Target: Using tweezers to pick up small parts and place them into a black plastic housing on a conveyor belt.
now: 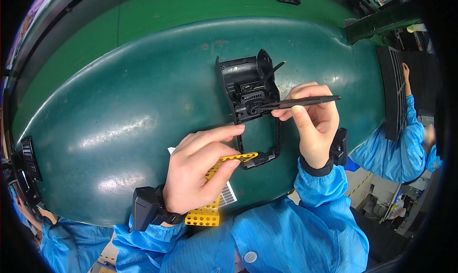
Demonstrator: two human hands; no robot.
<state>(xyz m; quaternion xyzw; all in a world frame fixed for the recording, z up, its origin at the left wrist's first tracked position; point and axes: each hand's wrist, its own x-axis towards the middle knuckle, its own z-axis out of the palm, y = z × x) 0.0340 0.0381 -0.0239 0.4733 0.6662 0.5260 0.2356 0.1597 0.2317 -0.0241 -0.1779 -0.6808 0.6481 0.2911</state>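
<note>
At left, the left hand pinches a yellow perforated strip, a fingertip at the left edge of the black housing on the worktop, likely steadying it; the right hand grips dark tweezers, seemingly for fine reach, tips hard to see. The housing looks ribbed, open-framed at its near end.

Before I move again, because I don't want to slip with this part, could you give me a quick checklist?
1. Black tweezers held in the right hand: ok.
2. Tweezers pointed at the black plastic housing: ok.
3. Tweezer tips touching the housing: cannot tell.
4. Yellow perforated strip pinched between fingers of the left hand: ok.
5. Housing's ribbed interior exposed to view: ok.
6. Left hand free: not ok, the strip occupies it.
</note>
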